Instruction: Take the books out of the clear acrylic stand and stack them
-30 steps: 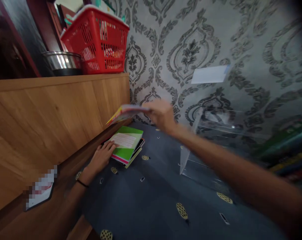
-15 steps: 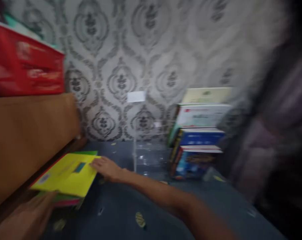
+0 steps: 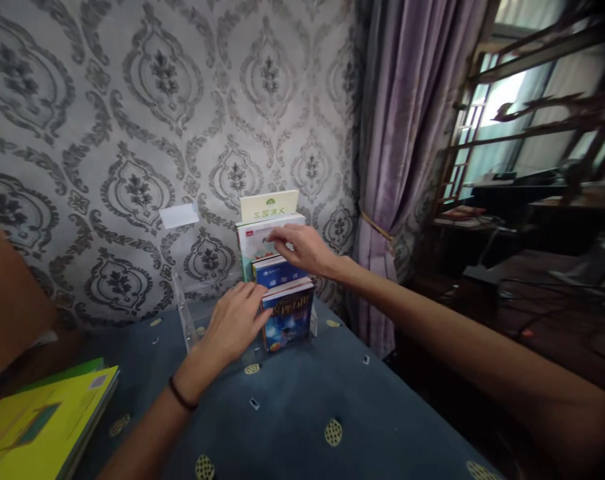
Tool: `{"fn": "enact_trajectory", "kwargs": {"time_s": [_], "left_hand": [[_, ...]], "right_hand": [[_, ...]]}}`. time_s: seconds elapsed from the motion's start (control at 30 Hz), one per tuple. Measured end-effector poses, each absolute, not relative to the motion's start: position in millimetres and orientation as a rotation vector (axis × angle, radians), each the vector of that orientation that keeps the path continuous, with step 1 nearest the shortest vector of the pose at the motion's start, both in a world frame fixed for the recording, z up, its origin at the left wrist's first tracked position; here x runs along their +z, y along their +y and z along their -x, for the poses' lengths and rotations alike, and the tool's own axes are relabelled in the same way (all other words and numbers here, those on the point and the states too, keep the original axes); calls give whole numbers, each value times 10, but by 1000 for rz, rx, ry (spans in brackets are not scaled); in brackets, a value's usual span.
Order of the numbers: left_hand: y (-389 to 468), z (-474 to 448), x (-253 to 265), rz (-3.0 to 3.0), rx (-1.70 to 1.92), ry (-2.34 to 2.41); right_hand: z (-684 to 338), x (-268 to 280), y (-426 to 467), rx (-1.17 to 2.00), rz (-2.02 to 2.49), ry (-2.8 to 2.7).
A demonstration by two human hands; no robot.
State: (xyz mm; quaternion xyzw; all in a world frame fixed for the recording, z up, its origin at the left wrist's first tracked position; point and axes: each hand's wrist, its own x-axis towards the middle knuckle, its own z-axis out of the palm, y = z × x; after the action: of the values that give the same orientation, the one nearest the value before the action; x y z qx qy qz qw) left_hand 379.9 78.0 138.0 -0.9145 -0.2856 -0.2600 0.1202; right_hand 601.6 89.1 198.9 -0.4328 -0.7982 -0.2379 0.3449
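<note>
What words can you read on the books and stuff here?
"三国演义", roughly, on the tallest book at the back; the print is small, so not certain.
Titles on the white book, blue book and front book: too blurred.
White label on the clear stand: blank.

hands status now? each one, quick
Left hand: open, fingers resting on the front blue book, no grip.
Right hand: fingertips on the white book; grip cannot be told.

"三国演义" on rear book (image 3: pixel 269 206) (faint)

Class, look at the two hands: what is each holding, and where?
Left hand touches the front book's left edge; right hand fingers the white book's top. Neither clearly grips.
</note>
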Motion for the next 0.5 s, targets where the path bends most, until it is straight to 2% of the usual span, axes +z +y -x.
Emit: {"fn": "enact_trajectory", "kwargs": {"time_s": [0.13,0.27,0.4,0.5], "left_hand": [[856,-4267,1081,2631,-529,-1003],[887,-4458,938,2582,-512,-1239],[977,-4549,1029,2674,-406,-1304],[1012,-4570,1105,2766,-395,-1323]], "right_hand": [[-6286,1679,900,-467,1155,-2381],[-6389,1352,965,-563,1099,-2344],[-6385,1408,1110,-762,1098,-2304],[-6362,1557,1224,-772,1136,-2381]]}}
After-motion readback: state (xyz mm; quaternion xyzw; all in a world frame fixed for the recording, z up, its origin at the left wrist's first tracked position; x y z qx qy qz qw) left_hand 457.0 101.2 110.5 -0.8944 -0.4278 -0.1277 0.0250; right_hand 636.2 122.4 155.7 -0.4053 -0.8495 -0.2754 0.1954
